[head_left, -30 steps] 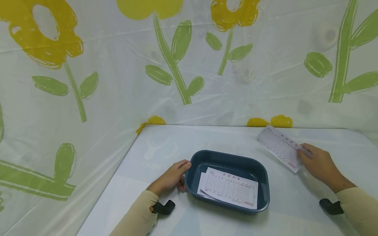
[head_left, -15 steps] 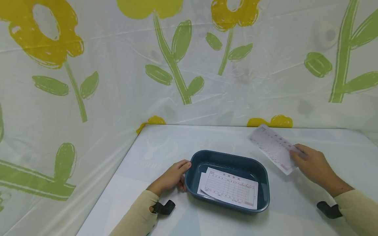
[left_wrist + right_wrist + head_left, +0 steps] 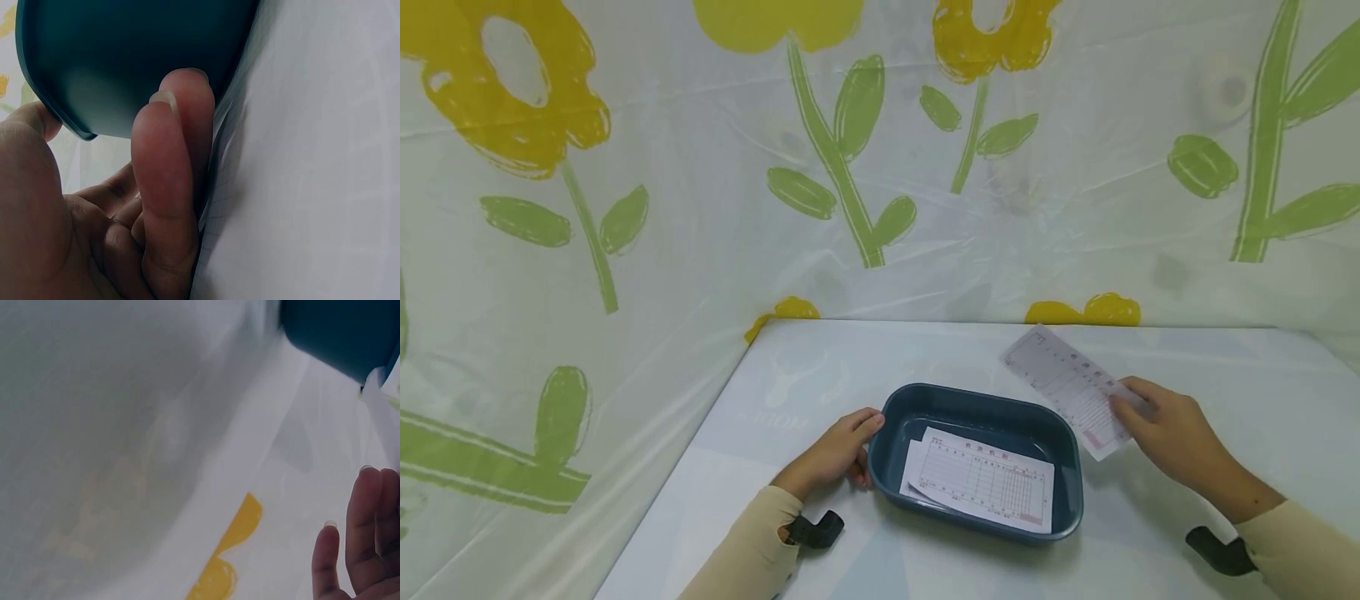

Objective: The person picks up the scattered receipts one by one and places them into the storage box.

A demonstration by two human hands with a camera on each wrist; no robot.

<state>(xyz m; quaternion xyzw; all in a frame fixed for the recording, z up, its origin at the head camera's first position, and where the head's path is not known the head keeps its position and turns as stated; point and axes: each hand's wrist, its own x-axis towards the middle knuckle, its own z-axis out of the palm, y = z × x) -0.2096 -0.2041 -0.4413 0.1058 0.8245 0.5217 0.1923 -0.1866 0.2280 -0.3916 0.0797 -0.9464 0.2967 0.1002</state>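
Observation:
A dark teal plastic basin (image 3: 981,407) stands on the white table. Two printed paper forms (image 3: 988,479), one partly under the other, lie on its floor. My left hand (image 3: 835,450) holds the basin's left end, thumb on the rim; in the left wrist view its fingertips rest against the outer wall (image 3: 125,56). My right hand (image 3: 1172,429) pinches another printed form (image 3: 1056,375) by its right edge. That sheet is tilted in the air, its lower edge overlapping the basin's far right corner in the head view. Most of the right hand (image 3: 369,544) is cut off in its wrist view.
A white curtain (image 3: 700,208) with yellow flowers and green leaves hangs behind and to the left of the table (image 3: 820,367). Each wrist wears a black strap mount (image 3: 816,530).
My right hand has carried its form leftward and slightly down, closer to the basin. My left hand and the basin have stayed in place.

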